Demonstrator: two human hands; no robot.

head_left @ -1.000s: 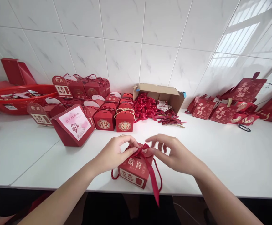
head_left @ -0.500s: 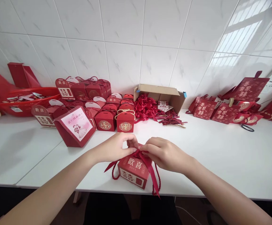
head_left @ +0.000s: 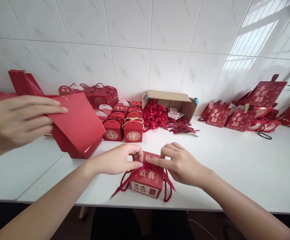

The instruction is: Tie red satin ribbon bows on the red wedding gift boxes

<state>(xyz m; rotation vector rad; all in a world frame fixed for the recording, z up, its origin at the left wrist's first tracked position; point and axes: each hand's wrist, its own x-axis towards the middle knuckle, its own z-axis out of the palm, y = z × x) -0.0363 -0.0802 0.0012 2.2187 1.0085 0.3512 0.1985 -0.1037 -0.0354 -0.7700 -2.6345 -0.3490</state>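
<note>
Head camera: a red gift box [head_left: 147,180] sits upright near the front edge of the counter [head_left: 217,156], roughly midway along it, with dark red cord handles [head_left: 168,196] drooping at both sides. A red ribbon [head_left: 137,172] crosses its top. Half a second ago one tail dangled past the counter's front edge; now both tails spread outward, one to each side, and end short of that edge. The box has also swung round a little, so its printed front sits squarer to that edge. To my eye, that leaves the work at the knot, with both ends laid out to the sides.

The left hand [head_left: 119,158] has thumb and fingertips together, pinching the ribbon beside the knot. The right hand [head_left: 180,163] has straightened its index finger across the ribbon, the other fingers curled back; whether its thumb grips anything I can't tell, since it is hidden.

Further out, a co-worker's hand [head_left: 24,121] has come in over the counter's left part, gripping a red card panel [head_left: 78,120] that covers the pink print visible there before. Behind, toward the counter's back edge, the finished-looking boxes [head_left: 133,133] stand in rows, unchanged, beside a heap of loose ribbon [head_left: 156,115] spilling from a tipped carton [head_left: 168,95]. Patterned red bags [head_left: 217,116] stand toward the back right corner, a black ring [head_left: 265,135] lying near them.
</note>
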